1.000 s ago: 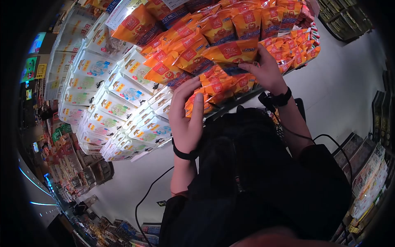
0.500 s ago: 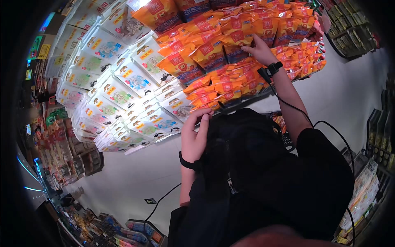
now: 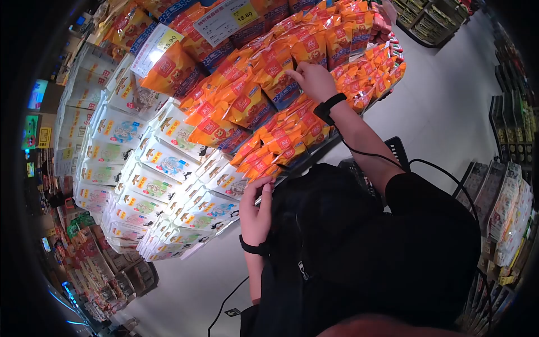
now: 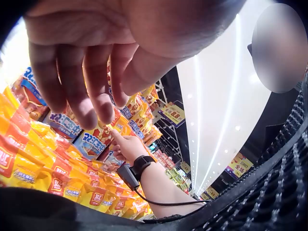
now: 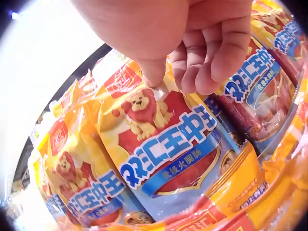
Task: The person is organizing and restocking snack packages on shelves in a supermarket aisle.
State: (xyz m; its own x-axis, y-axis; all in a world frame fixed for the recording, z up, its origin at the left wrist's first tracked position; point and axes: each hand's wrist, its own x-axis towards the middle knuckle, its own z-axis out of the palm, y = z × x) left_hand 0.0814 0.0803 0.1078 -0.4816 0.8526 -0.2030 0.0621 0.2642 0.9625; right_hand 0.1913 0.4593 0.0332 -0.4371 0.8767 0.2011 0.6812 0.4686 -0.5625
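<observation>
My right hand point(image 3: 317, 83) is at the upper edge of an orange bag of ham sausages point(image 5: 161, 134) with a lion on its front. In the right wrist view its thumb lies against the top of the bag and the other fingers curl beside it; this bag stands upright in a row of like bags. Lower and to the left, my left hand point(image 3: 256, 219) hangs with loosely bent fingers point(image 4: 72, 86) and holds nothing. Its fingertips are close to the small orange packets point(image 3: 264, 165) at the front of the display.
White panda-printed packs point(image 3: 163, 185) stand in tiers on the left. Price cards point(image 3: 227, 21) stick up behind the orange bags. A black bag point(image 3: 314, 224) hangs at my front, and a black cable point(image 3: 443, 174) runs from the right wrist. Other shelves point(image 3: 505, 202) stand at the right.
The right hand first held the sausage bag tilted forward over the small packets; now the bag stands back in the row. The left hand drew back toward my body. The view has swung round.
</observation>
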